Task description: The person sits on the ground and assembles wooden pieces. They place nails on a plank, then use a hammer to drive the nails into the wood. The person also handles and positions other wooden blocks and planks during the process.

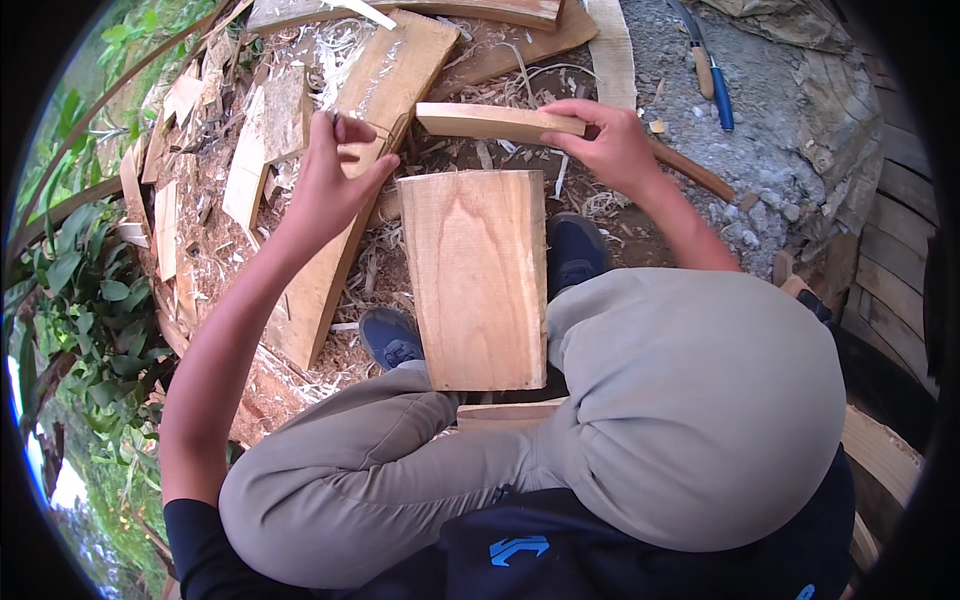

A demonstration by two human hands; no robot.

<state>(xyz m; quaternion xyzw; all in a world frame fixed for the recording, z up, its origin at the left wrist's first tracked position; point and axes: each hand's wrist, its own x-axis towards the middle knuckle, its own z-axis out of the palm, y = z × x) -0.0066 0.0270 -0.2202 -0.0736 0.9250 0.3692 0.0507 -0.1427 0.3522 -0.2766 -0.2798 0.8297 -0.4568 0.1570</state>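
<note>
My right hand [610,145] grips the right end of a short wooden slat [480,122], thumb below and fingers above, holding it level beyond the wide board. Near the slat's other end is my left hand [345,170], its fingers curled and its thumb stretched out to the right. A thin dark strand [392,132] shows between those fingers and the slat; whether the hand holds it is unclear. The wide wooden board [475,280], pale with a reddish grain, lies between my legs, apart from both hands.
A long plank [335,245] slants across the shavings-strewn ground at left, beside several offcuts [250,165]. At upper right, a curved blade with a wooden handle [703,72] and a blue-handled tool [721,98] lie on grey rock. Leafy plants [100,280] border the left side.
</note>
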